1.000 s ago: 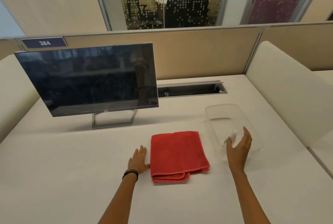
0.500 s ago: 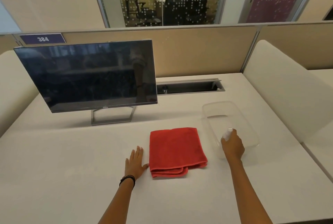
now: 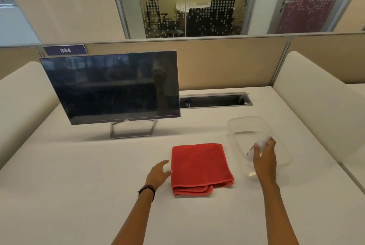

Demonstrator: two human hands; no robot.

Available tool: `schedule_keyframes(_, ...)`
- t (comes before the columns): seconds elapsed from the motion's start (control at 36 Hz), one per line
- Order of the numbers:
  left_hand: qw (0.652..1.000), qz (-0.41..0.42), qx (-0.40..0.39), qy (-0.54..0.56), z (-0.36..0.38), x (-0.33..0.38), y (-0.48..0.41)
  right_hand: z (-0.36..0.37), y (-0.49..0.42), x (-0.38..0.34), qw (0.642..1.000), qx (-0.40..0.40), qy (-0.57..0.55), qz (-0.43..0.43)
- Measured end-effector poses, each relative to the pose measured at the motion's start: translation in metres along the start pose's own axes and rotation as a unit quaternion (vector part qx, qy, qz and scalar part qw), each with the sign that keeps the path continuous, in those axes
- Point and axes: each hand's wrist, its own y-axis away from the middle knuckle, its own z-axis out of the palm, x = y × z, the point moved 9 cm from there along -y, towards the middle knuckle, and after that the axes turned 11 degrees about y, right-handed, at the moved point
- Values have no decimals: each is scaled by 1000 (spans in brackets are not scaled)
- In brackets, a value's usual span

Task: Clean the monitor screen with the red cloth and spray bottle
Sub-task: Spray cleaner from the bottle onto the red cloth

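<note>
Monitor screen [image 3: 112,86] is dark and stands at the back left of the white desk [image 3: 69,195]. It sits on a thin grey stand [image 3: 134,131]. Behind its top left corner is a blue number sign [image 3: 65,50] on the tan wall panel [image 3: 227,63]. A soft white side panel [image 3: 23,94] stands at the left edge of the desk.

In front of the monitor and a bit to the right is the left hand [image 3: 159,174]. It has a dark wristband [image 3: 147,190]. Its fingers are loose and a little bent, and it holds nothing. The fingertips are right at the left edge of the red cloth [image 3: 199,167]. I cannot tell if they touch it.

The red cloth is folded and lies flat on the desk between the two hands, well in front of the monitor.

Behind the cloth, next to the monitor's right side, is a long cable slot [image 3: 215,101] cut into the desk.

To the right of the cloth is a clear tray [image 3: 254,121]. The right hand [image 3: 264,161] reaches over the tray's near rim. Its fingers are wrapped around the small spray bottle [image 3: 259,146]. The bottle is tilted and is inside the tray's walls. The hand hides much of the bottle.

Another soft white panel [image 3: 316,110] stands on the far right.
</note>
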Motion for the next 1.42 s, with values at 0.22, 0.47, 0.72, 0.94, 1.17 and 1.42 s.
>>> schedule_keyframes(0.22,976,143,12,164,3,107,19,0,13,-40,994,-45,-71,-67)
schedule_keyframes(0.47,944,179,-93,261,39,165,44,34,52,-80,956,-201,-183,-105)
schedule_keyframes(0.72,924,189,-38,330,30,159,49,59,91,-106,909,-322,-224,-140)
schedule_keyframes(0.94,912,191,-2,364,15,152,47,64,97,-113,885,-363,-265,-124)
schedule_keyframes(1.17,902,174,34,393,2,142,42,73,109,-118,856,-402,-302,-121)
schedule_keyframes(1.42,883,138,116,434,-23,105,31,79,112,-112,861,-418,-260,-129)
